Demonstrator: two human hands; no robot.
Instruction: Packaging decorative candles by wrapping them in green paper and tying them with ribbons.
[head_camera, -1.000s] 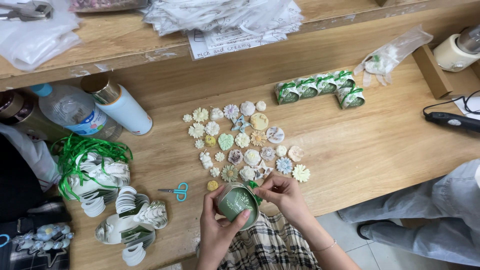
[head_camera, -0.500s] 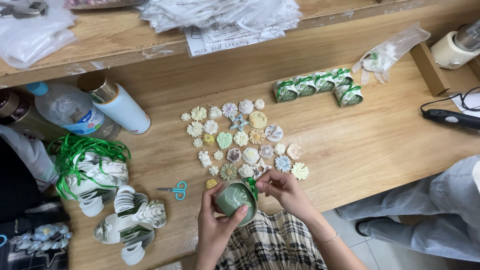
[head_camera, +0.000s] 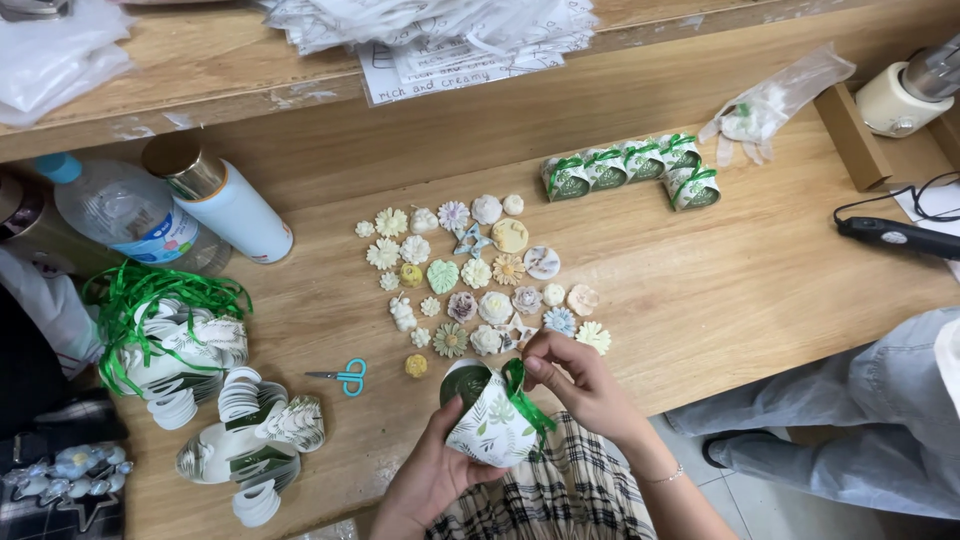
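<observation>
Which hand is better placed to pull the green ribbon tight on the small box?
The right hand, probably: its fingers already pinch the green ribbon at the top of the small leaf-print box, while the left hand cradles the box from below.

Left hand (head_camera: 432, 478) cupped with palm up, fingers curled. Right hand (head_camera: 580, 380) just above, thumb and fingertips pinched together, wrist bent.

A matt printed paper box (head_camera: 488, 425) tied with glossy green plastic ribbon (head_camera: 527, 400), above a smooth, matt wooden table (head_camera: 720, 270).
</observation>
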